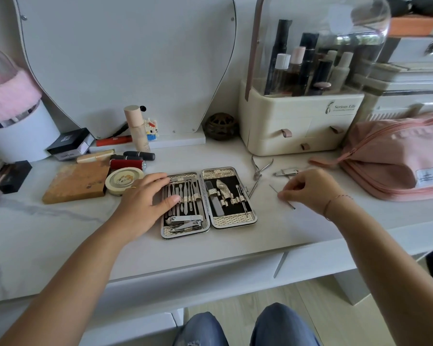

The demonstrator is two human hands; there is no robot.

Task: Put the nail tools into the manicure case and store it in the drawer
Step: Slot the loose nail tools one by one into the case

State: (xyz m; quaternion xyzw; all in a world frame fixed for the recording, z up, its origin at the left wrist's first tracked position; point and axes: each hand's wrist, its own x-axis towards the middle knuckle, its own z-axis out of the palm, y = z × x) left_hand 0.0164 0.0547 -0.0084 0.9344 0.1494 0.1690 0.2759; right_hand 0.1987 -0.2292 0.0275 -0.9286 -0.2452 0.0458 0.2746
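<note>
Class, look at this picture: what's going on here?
A person at a dressing table is packing a manicure set. The left hand rests flat on the open manicure case. The right hand pinches a thin metal tool beside the case. Cuticle nippers, a nail clipper and a metal stick lie loose nearby.

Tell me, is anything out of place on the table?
Yes. Right of the open case, nippers, small clippers and a thin stick lie loose on the table, outside the case. The right hand pinches another thin pick there.
</note>
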